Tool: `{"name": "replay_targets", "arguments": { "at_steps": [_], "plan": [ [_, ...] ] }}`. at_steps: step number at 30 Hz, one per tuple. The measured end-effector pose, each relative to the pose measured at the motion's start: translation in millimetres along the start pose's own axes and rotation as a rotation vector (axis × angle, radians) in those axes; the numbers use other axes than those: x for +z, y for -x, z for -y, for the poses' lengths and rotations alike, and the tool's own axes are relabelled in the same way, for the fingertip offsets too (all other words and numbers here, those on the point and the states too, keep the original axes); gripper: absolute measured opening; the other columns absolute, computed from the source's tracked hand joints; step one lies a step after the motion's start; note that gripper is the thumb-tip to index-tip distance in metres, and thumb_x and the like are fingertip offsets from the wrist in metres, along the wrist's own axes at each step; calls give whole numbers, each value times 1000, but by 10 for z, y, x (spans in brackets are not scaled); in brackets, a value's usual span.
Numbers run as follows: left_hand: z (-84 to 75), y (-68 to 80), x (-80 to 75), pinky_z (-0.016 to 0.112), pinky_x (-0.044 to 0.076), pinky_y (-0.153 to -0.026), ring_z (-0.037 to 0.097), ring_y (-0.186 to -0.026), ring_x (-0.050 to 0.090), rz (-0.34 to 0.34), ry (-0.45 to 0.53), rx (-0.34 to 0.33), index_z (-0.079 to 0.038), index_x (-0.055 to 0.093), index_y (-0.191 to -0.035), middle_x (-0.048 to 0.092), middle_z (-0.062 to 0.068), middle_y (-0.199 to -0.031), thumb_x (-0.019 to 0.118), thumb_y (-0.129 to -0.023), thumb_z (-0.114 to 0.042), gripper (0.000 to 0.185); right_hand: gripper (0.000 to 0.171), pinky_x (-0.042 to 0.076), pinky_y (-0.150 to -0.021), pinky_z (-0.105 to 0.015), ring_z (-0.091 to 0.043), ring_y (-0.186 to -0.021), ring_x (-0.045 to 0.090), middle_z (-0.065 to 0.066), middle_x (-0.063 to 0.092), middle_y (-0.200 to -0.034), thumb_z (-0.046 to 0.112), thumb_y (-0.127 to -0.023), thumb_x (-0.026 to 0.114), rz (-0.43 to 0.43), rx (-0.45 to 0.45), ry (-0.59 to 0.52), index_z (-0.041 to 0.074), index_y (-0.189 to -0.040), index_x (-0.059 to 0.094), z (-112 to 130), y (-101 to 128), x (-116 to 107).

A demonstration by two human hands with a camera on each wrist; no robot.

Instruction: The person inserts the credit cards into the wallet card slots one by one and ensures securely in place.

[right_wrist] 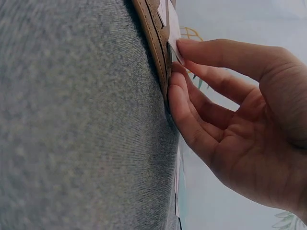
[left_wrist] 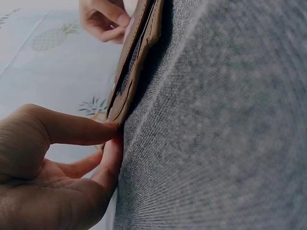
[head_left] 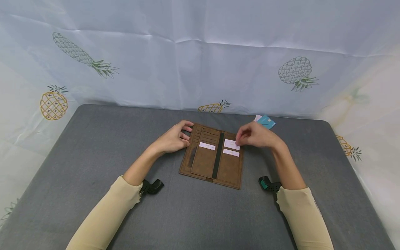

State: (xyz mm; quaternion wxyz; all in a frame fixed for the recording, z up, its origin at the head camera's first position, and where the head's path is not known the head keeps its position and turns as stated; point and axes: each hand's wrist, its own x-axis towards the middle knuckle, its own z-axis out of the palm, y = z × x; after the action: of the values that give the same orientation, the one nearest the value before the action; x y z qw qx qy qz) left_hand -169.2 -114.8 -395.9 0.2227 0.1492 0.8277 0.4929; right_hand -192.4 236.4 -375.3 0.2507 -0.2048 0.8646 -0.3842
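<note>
The wallet [head_left: 215, 156] is tan brown with a dark green centre strip and white cards [head_left: 231, 144]. The table [head_left: 93, 166] is plain grey. At its far edge lies a teal card [head_left: 267, 122]. The backdrop cloth [head_left: 187, 62] is pale blue-white, printed with yellow and green pineapples. The sleeves [head_left: 103, 218] are cream.

Print on the white cards [head_left: 232, 144] too small to read, teal card [head_left: 266, 122] partly hidden behind right hand [head_left: 255, 136], wallet [right_wrist: 154, 40] cut by top edge.

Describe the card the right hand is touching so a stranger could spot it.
On the grey table lies an open brown wallet. On its right half sit two white cards; the right hand touches the upper card, nearest the fingertips. The lower card lies untouched.
</note>
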Motion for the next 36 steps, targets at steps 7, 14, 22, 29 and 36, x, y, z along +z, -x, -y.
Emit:
{"name": "replay_targets", "arguments": {
  "at_steps": [7,14,22,29,36],
  "plan": [
    [-6,5,-2,40,55,-97,36,-122,65,0,9,-3,-1,36,-164,48,25,-157,62,-100,8,70,5,55,-75,-25,-12,-81,70,-14,81,-95,7,-96,80,29,-18,40,2,-95,80,3,-1,5],
    [-19,16,4,40,55,-97,36,-123,65,-1,10,-7,-2,36,-164,48,25,-158,62,-100,8,69,10,59,-80,-26,-15,-89,75,-16,82,-103,5,-99,76,42,4,32,-1,-106,80,5,13,-7],
    [-18,15,8,41,56,-98,37,-124,65,2,7,-9,-2,36,-164,47,24,-158,61,-101,7,69,26,59,-84,-28,-15,-101,75,-18,80,-117,16,-104,73,-149,61,15,0,-125,76,-97,127,-175],
    [-12,14,11,44,56,-100,38,-126,65,7,4,-3,-2,36,-164,47,25,-158,61,-101,6,68,50,58,-90,-30,-36,-122,69,-30,68,-138,25,-105,72,-395,204,61,-4,-144,64,-301,279,-375],
    [-18,23,10,43,56,-99,38,-125,64,7,10,-5,-2,36,-164,47,24,-158,61,-101,6,68,75,54,-103,-58,-51,-133,58,-38,56,-148,32,-104,74,-404,313,144,-14,-156,46,-491,321,-467]
  ]
}}
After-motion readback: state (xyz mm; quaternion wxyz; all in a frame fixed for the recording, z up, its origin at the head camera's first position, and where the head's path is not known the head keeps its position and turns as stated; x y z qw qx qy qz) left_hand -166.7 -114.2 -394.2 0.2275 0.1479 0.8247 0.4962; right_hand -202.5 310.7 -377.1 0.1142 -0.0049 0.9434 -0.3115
